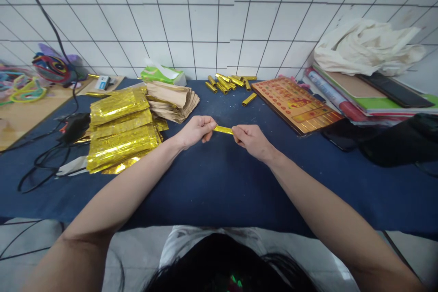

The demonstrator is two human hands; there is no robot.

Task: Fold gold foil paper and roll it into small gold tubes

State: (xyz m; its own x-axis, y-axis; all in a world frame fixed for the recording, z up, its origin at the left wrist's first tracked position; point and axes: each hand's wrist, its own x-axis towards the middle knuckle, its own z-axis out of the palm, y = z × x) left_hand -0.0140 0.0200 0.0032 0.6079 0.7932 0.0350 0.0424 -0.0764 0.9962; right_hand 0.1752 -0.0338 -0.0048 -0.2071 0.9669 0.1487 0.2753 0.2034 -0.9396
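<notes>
Between my two hands, above the dark blue tablecloth (212,187), stretches a narrow strip of folded gold foil paper (223,130). My left hand (197,130) pinches its left end, and my right hand (252,140) pinches the other end. To the left of my left hand lie overlapping stacks of gold foil paper sheets (119,132). Behind them is a fanned stack of brown paper (173,100). Several gold foil paper rolls (227,83) are heaped near the wall, and one single roll (249,99) lies apart in front of them.
A flat orange printed pack (297,105) lies right of the rolls. Farther right are stacked books (362,96) under a white cloth bag (369,48), and a black cap-like object (404,141). A green tissue pack (160,74) stands by the tiled wall. Black cables (44,159) coil at left.
</notes>
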